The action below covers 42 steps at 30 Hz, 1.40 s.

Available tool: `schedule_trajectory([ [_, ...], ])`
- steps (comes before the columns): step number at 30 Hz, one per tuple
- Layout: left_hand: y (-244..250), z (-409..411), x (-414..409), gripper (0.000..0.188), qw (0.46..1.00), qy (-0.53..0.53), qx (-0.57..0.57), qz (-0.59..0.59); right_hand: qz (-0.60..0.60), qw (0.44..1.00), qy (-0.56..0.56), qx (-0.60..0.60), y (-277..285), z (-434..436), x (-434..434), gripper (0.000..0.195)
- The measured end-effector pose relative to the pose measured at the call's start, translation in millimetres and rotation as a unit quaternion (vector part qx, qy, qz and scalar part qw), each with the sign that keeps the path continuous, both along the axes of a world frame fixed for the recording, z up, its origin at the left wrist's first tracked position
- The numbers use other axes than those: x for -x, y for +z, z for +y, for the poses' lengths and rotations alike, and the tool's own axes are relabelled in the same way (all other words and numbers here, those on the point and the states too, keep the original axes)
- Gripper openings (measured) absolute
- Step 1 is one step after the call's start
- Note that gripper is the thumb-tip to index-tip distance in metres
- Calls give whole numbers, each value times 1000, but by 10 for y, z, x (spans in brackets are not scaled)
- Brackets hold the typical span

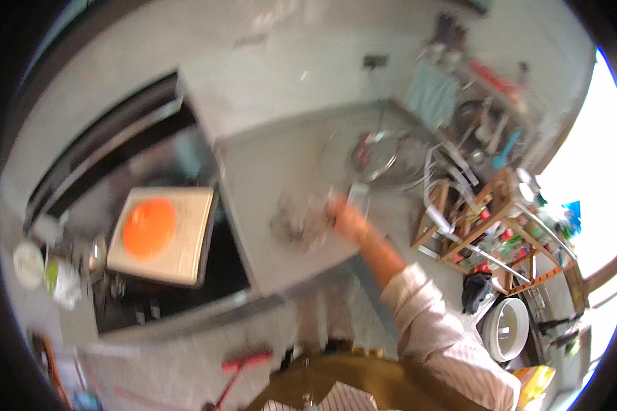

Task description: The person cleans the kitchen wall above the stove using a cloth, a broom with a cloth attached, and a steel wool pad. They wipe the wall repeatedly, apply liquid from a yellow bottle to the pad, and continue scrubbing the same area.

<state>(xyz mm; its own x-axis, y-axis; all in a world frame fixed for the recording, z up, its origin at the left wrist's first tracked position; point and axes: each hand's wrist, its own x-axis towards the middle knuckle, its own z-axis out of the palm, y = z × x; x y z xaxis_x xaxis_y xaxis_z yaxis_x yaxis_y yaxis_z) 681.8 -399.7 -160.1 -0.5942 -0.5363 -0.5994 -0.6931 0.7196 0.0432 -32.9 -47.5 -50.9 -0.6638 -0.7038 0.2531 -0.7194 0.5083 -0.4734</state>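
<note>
My right hand (345, 218) reaches over the grey countertop (267, 169) from the right, its sleeve rolled up. Its fingers are blurred and meet a crumpled greyish cloth-like thing (306, 223) on the counter; whether they grip it cannot be told. Just beyond the hand lies a small pale flat object (359, 198). Left of the counter, a wooden board (193, 231) rests on the black stove (226, 262), with a round orange thing (150, 228) on it. My left hand is out of view.
A wire rack with a glass-like lid (385, 156) stands at the back right. A wooden shelf frame (481, 231) holds several items. A white bucket (506, 329) is at the lower right. A red-headed floor wiper (247, 361) is on the floor. A blue ladle (505, 151) hangs at right.
</note>
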Motion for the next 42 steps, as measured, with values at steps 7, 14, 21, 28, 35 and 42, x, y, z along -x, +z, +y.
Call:
schedule_trajectory([
  [7,361,1996,-1263,38,940,331,-39,-73,-515,750,50,411,1251,-389,190,30],
  [14,783,3640,-2115,28,931,360,-59,-26,-516,736,-29,437,1064,-171,593,16],
  [21,866,4277,-2499,31,936,338,-94,27,-262,942,-86,192,1099,-70,369,20],
  [28,1337,3741,-1870,32,943,266,-70,189,-217,952,-179,119,-694,811,-95,44],
  [35,1584,3767,-2322,32,959,155,-32,235,-799,457,-330,211,-559,1049,-2850,63],
  [42,1709,3384,-2391,24,971,24,83,225,-755,551,-241,261,-602,1065,-2693,34],
])
